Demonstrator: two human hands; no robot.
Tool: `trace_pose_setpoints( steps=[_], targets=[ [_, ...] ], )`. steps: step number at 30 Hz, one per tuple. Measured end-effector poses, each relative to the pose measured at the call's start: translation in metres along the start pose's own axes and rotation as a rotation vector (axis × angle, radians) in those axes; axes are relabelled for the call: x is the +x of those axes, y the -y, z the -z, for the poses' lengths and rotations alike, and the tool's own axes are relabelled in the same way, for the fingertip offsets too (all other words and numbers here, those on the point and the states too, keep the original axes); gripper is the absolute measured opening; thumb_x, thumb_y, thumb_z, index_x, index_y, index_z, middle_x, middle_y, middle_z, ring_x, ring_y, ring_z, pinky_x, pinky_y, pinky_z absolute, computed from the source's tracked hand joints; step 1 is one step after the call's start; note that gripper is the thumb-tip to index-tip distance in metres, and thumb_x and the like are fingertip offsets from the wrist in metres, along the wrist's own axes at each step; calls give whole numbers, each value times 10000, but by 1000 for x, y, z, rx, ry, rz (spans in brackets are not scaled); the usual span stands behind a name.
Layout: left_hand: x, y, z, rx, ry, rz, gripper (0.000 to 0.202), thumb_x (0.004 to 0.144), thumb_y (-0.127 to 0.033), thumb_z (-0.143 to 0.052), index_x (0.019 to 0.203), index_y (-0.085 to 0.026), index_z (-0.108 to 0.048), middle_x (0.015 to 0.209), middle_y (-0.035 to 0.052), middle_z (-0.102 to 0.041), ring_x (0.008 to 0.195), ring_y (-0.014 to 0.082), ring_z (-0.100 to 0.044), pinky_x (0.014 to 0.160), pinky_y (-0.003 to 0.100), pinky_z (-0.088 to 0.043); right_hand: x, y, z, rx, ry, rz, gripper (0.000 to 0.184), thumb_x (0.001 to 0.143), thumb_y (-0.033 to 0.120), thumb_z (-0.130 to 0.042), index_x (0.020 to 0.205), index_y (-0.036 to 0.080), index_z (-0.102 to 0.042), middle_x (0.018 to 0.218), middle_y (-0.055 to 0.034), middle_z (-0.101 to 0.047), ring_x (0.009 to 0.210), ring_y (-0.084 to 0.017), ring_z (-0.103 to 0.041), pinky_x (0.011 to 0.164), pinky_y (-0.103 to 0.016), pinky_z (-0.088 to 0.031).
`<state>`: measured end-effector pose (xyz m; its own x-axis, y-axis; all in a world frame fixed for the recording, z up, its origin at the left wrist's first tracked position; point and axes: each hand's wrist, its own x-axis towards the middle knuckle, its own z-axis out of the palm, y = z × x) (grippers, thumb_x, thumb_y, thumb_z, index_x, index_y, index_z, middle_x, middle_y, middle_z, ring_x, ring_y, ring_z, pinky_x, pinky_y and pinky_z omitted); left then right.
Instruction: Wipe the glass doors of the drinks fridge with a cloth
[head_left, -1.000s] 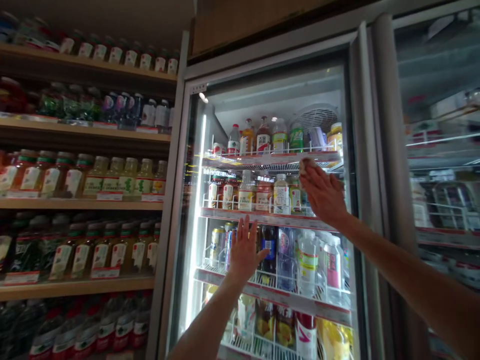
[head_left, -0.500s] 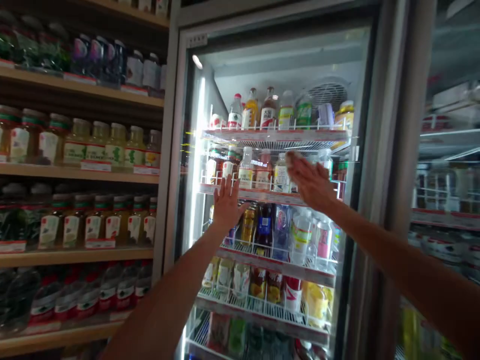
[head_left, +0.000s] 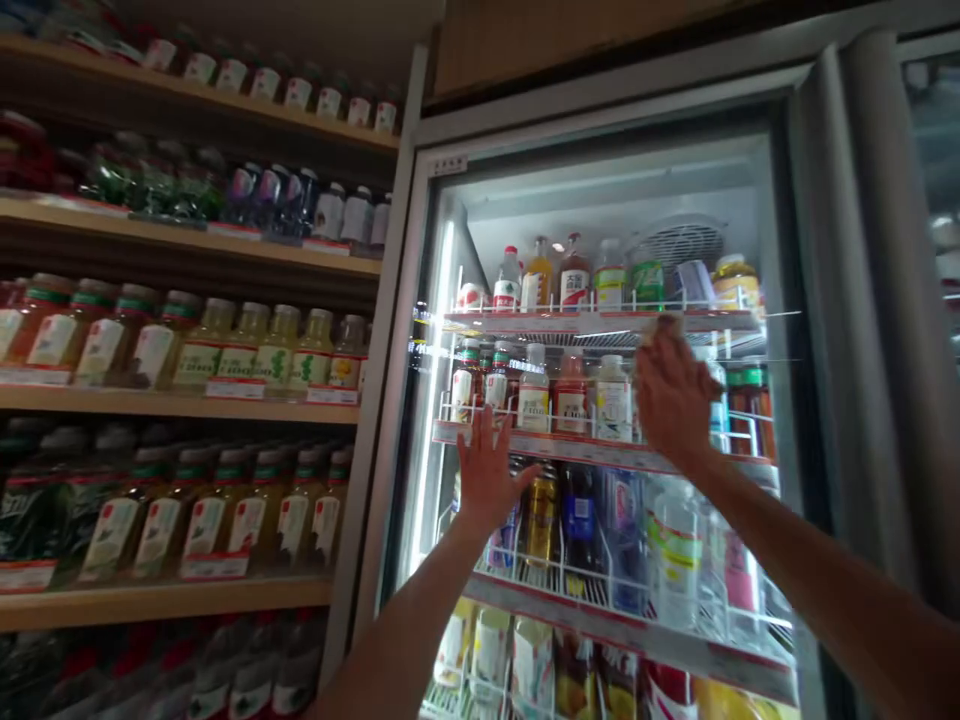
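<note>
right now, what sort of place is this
Probably a shop: a tall grey glass-fronted fridge, pale wooden shelves of clear capped bottles, and rectangular red-and-white labels along their edges.

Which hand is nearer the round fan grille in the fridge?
Right. The right hand is below the fan grille; the left hand is lower and well to its left.

Smooth, glossy glass door (head_left: pixel 585 185) mid-frame, throwing bright reflections. Bunched matt cloth (head_left: pixel 664 326) at my right hand (head_left: pixel 673 395), weave too blurred to tell. Fridge frame (head_left: pixel 615 108): dull grey metal, smooth. White wire racks (head_left: pixel 585 339) inside. Left side: pale satin wood shelf (head_left: pixel 180 401), shiny see-through bottles (head_left: pixel 199 350), plastic or glass unclear.
</note>
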<state>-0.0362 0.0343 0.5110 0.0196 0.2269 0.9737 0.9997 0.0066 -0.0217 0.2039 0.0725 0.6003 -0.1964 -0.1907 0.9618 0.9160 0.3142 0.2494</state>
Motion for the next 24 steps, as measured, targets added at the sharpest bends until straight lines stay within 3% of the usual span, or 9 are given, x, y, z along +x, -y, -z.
trace_pose_setpoints(
  steps=[4,6,10,11,15,16,21,22,24],
  targets=[
    [3,9,0,-25,-25,-21,756,803,-619,-471,1407,-192,-317,1501,162,-244,1394,318,-196,1081,561,-242,-8,22,-1,53,181,401,474,879,198,-371,1348,238,-424,1441,-48,-410,1381,-230,-257,1087,-462,-255],
    [5,17,3,-25,-20,3,734,820,-597,-463,1411,-190,-309,1505,154,-237,1400,309,-178,1086,555,-238,0,11,0,21,137,308,472,878,208,-364,1345,225,-423,1451,-59,-392,1363,-235,-292,1079,-485,-259],
    [10,36,9,-2,22,66,721,842,-584,-430,1426,-193,-270,1513,142,-215,1401,308,-171,1072,562,-265,19,-10,-3,-43,-58,-170,475,862,266,-391,1310,130,-472,1463,-156,-342,1348,-331,-295,1033,-563,-285],
    [11,40,10,3,37,63,715,845,-591,-417,1426,-201,-272,1512,136,-222,1399,307,-179,1069,564,-271,18,-6,-4,-18,-49,-156,474,863,270,-393,1309,129,-476,1462,-156,-345,1355,-334,-281,1039,-561,-280],
    [11,44,14,23,56,41,681,859,-584,-388,1418,-206,-293,1505,126,-246,1395,304,-199,1067,563,-278,2,20,-5,147,178,332,478,882,217,-373,1357,246,-420,1460,-47,-381,1377,-233,-271,1097,-480,-255],
    [11,45,14,28,50,35,671,862,-574,-392,1415,-205,-300,1503,126,-252,1393,303,-205,1067,559,-282,0,21,-5,156,192,370,486,883,211,-370,1365,267,-405,1458,-30,-386,1371,-224,-287,1098,-481,-255],
    [12,44,16,31,27,14,623,873,-549,-394,1385,-197,-357,1491,129,-286,1383,297,-238,1063,532,-302,12,0,-4,39,-59,-110,502,886,264,-365,1385,213,-395,1483,-114,-321,1357,-332,-293,1039,-579,-284],
    [12,43,16,30,27,18,616,878,-544,-384,1383,-191,-361,1490,131,-288,1383,297,-238,1063,528,-304,11,1,-4,39,-59,-106,509,884,264,-369,1389,210,-388,1483,-119,-319,1366,-335,-272,1040,-578,-284],
    [13,43,17,25,33,27,612,886,-535,-373,1381,-176,-361,1489,140,-288,1385,300,-231,1060,523,-310,5,11,-5,85,37,95,526,877,233,-372,1403,234,-359,1478,-88,-339,1386,-294,-241,1065,-543,-275]
  ],
)
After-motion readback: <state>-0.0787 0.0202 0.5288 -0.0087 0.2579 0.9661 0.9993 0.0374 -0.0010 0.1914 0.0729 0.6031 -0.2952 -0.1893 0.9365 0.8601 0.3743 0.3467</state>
